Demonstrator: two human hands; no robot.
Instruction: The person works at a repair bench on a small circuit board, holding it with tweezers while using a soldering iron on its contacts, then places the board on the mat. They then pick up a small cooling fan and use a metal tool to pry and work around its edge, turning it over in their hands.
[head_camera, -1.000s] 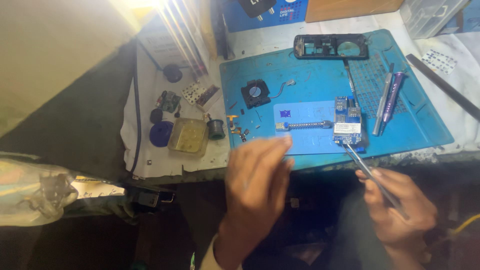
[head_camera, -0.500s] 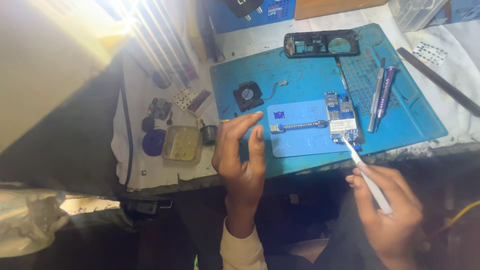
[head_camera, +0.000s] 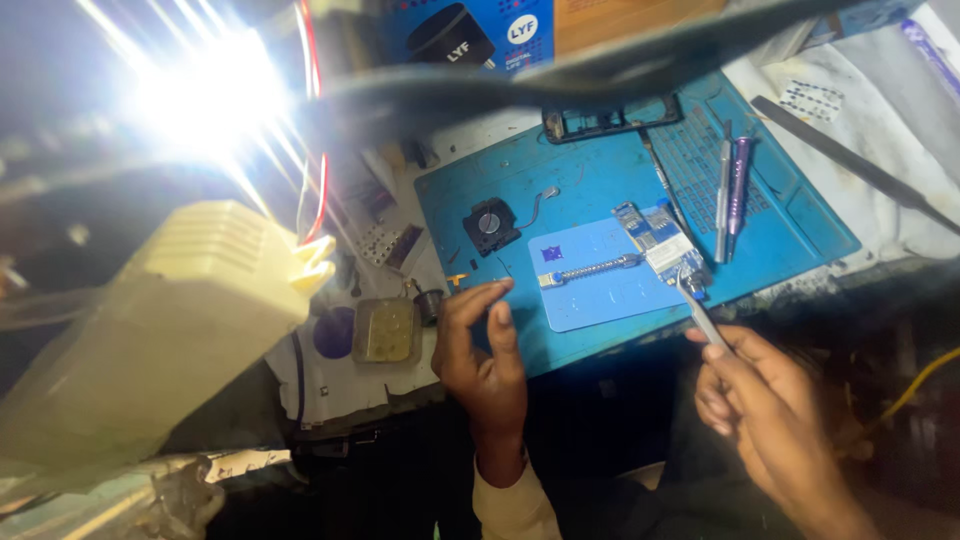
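My left hand hovers over the near left edge of the blue work mat, fingers apart and empty, thumb and forefinger curved close together. My right hand is shut on metal tweezers, whose tips reach a small circuit board clamped in a holder on a paler blue pad. A small black fan lies on the mat just beyond my left hand.
A dark phone frame lies at the mat's far edge. Two pen-like tools lie at the right. A square tin and small parts sit left of the mat. A cream plastic housing and a glaring lamp fill the left.
The view swung left, bringing the lamp glare and cream housing into frame. My left hand drew back toward the mat's near edge and spread its fingers. The tweezers stay at the board.
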